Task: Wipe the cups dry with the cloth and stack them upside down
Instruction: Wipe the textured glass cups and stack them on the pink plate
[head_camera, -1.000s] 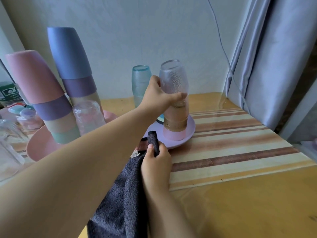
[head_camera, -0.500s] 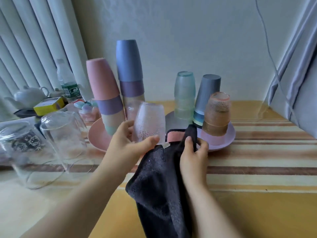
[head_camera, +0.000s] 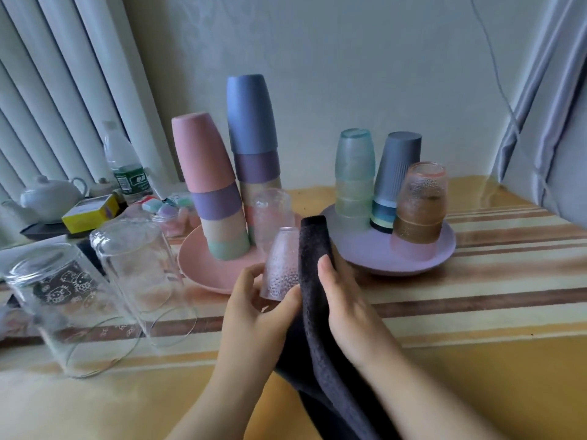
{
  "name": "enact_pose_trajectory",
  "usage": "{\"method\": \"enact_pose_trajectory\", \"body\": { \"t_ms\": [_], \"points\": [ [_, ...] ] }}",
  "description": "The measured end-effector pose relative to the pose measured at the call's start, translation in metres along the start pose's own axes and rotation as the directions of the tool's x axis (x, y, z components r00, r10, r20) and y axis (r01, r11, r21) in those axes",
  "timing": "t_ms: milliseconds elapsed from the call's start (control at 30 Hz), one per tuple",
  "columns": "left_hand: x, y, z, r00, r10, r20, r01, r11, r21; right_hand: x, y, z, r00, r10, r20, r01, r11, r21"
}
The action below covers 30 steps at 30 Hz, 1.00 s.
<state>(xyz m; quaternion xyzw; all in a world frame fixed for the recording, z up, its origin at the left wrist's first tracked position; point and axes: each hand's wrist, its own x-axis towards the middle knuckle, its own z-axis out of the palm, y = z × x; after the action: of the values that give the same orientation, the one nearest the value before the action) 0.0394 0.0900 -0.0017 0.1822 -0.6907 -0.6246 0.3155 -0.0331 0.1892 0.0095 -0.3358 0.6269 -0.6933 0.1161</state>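
Observation:
My left hand (head_camera: 254,308) grips a small clear dimpled glass cup (head_camera: 281,265) by its rim end, mouth toward me, above the table's front. My right hand (head_camera: 344,295) holds a dark grey cloth (head_camera: 313,246) pressed against the cup's right side; the cloth hangs down between my forearms. Behind stands a purple plate (head_camera: 441,252) bearing upside-down stacks: an amber glass stack (head_camera: 421,204), a teal glass stack (head_camera: 354,173) and a grey cup stack (head_camera: 395,176). A pink plate (head_camera: 197,268) carries two tall stacks of coloured cups (head_camera: 209,185) and a clear glass (head_camera: 273,214).
Two large clear glasses (head_camera: 133,265) stand upside down at the left. Further left are a white teapot (head_camera: 50,195), a yellow box (head_camera: 90,212) and a water bottle (head_camera: 124,163). Curtains hang at the left and the right edge. A striped mat (head_camera: 476,300) covers the table.
My left hand lifted the clear dimpled cup off the amber stack on the purple plate and brought it down toward me. My right hand raised the cloth against it. My view swung left.

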Motion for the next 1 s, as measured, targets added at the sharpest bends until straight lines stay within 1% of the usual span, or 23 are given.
{"method": "enact_pose_trajectory", "body": {
  "t_ms": [67, 167, 267, 333, 467, 567, 633, 733, 767, 800, 900, 967, 1000],
  "points": [
    [0.000, 0.000, -0.001, 1.000, 0.014, 0.015, -0.014, 1.000, -0.015, -0.005, -0.002, 0.004, 0.999, -0.038, 0.018, 0.039, 0.998, -0.054],
    [-0.002, 0.002, 0.000, 0.999, 0.008, 0.051, -0.005, 0.998, -0.060, -0.008, 0.000, 0.006, 0.997, -0.069, 0.020, 0.070, 0.995, -0.076],
    [-0.006, 0.006, 0.000, 0.987, -0.001, 0.161, 0.017, 0.995, -0.097, -0.008, 0.001, 0.007, 0.991, -0.130, -0.029, 0.125, 0.985, -0.118],
    [-0.007, 0.008, -0.001, 0.972, 0.005, 0.233, 0.021, 0.994, -0.109, -0.007, 0.000, 0.005, 0.986, -0.149, -0.078, 0.141, 0.985, -0.104],
    [-0.006, 0.007, -0.006, 0.940, -0.007, 0.342, 0.054, 0.990, -0.127, -0.008, -0.008, 0.002, 0.982, -0.104, -0.157, 0.096, 0.994, -0.059],
    [-0.006, 0.004, -0.008, 0.919, -0.023, 0.395, 0.109, 0.974, -0.197, -0.007, -0.016, 0.000, 0.978, -0.044, -0.202, 0.043, 0.999, -0.011],
    [-0.005, 0.003, -0.007, 0.912, -0.030, 0.409, 0.159, 0.946, -0.283, -0.007, -0.016, -0.004, 0.981, 0.030, -0.192, -0.024, 0.999, 0.032],
    [-0.004, 0.000, -0.006, 0.910, -0.029, 0.414, 0.216, 0.886, -0.411, -0.007, -0.017, -0.008, 0.978, 0.183, -0.102, -0.172, 0.979, 0.108],
    [-0.003, -0.001, -0.007, 0.909, -0.039, 0.415, 0.230, 0.877, -0.422, -0.007, -0.016, -0.009, 0.972, 0.219, -0.078, -0.210, 0.971, 0.113],
    [-0.002, -0.001, -0.008, 0.910, -0.057, 0.411, 0.240, 0.881, -0.408, -0.007, -0.015, -0.009, 0.969, 0.236, -0.076, -0.228, 0.968, 0.104],
    [0.005, -0.004, -0.015, 0.922, -0.131, 0.363, 0.250, 0.920, -0.303, -0.005, -0.010, -0.005, 0.974, 0.210, -0.080, -0.205, 0.976, 0.072],
    [0.007, -0.001, -0.018, 0.936, -0.140, 0.323, 0.212, 0.957, -0.197, -0.004, -0.009, -0.005, 0.985, 0.164, -0.062, -0.160, 0.985, 0.060],
    [0.008, 0.000, -0.018, 0.951, -0.125, 0.283, 0.179, 0.968, -0.174, -0.003, -0.009, -0.007, 0.984, 0.156, -0.085, -0.151, 0.986, 0.068]
  ]
}}
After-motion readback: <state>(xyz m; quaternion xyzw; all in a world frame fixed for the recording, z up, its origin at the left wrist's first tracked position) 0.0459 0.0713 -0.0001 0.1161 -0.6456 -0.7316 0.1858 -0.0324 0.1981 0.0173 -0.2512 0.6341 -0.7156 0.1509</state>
